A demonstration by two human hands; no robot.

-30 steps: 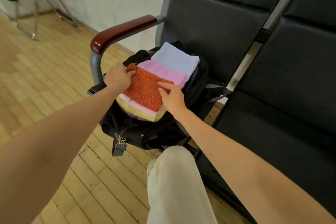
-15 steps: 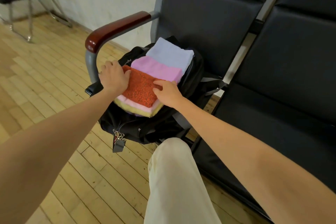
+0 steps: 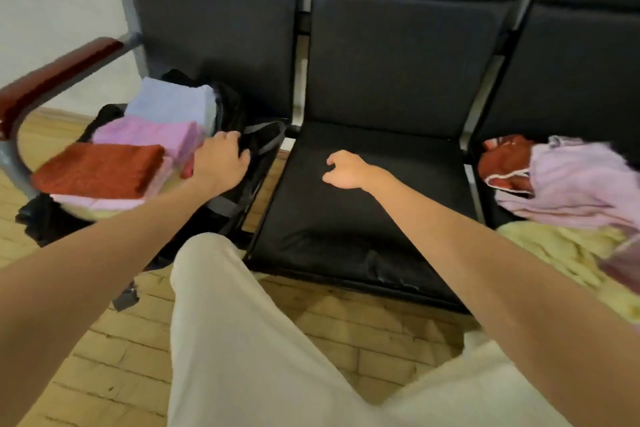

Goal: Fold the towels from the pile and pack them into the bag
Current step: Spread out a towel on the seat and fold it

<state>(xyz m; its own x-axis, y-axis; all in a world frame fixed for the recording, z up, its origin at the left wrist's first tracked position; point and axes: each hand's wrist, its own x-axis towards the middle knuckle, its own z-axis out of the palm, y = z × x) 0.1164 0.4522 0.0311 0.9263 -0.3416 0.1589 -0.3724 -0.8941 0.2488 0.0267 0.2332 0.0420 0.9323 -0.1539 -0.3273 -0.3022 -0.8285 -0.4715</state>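
Between towels: some are packed, more wait.
Left hand (image 3: pixel 221 163) rests on the bag (image 3: pixel 249 149) edge, fingers curled over it; right hand (image 3: pixel 346 170) hovers over the middle seat (image 3: pixel 363 218), fingers loosely curled, holding nothing. Folded towels (image 3: pixel 104 170) fill the bag; an unfolded pile (image 3: pixel 561 191) lies on the right seat, nothing blocking.

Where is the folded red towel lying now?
In the head view it is at the far left: the folded red towel lies on top of the towel stack in the black bag, just left of the left hand.
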